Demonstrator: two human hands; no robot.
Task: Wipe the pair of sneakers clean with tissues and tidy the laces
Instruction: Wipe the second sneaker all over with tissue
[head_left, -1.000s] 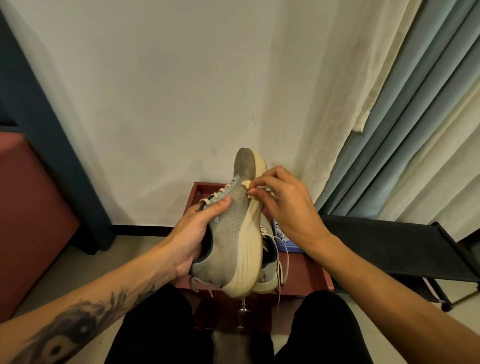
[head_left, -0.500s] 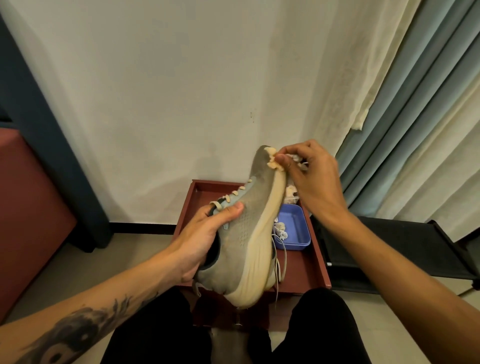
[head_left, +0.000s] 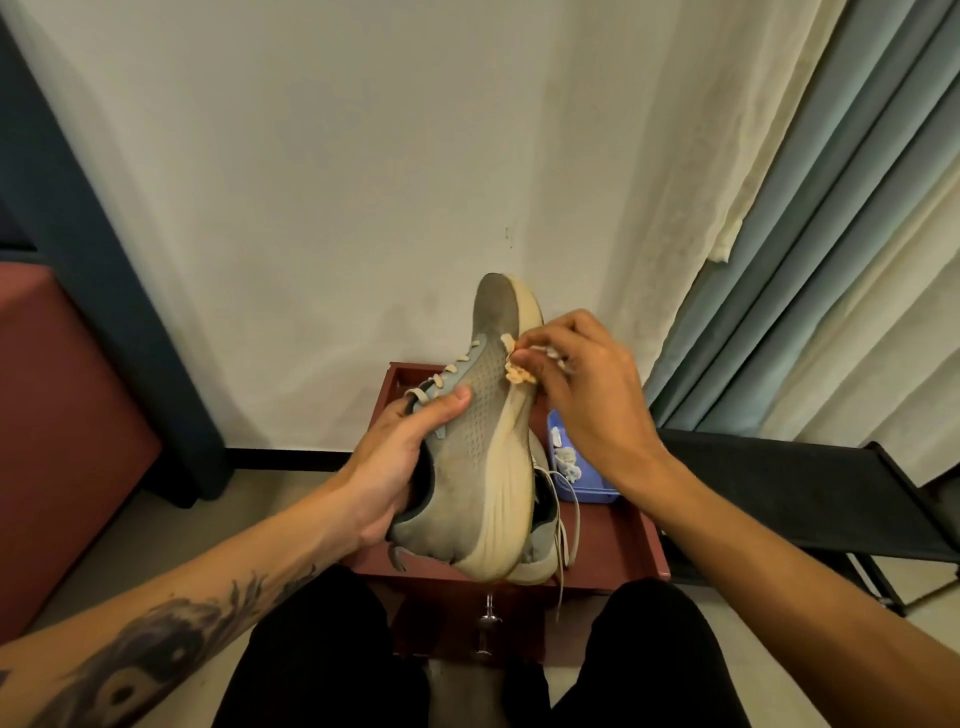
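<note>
A grey sneaker with a cream sole is held toe-up in front of me, on its side. My left hand grips it at the collar, thumb across the laces. My right hand pinches a crumpled tissue against the edge of the sole near the forefoot. The second sneaker lies behind the first on the red tray, mostly hidden, its white laces hanging over the tray's front.
A blue dish with used tissue wads sits on the tray's right side. A black folding stool stands to the right, a red box to the left. Curtains hang at right. My knees are below the tray.
My right hand slid the tissue from the toe tip back down along the sole edge to the forefoot. The sneaker stands a little more upright in my left hand.
</note>
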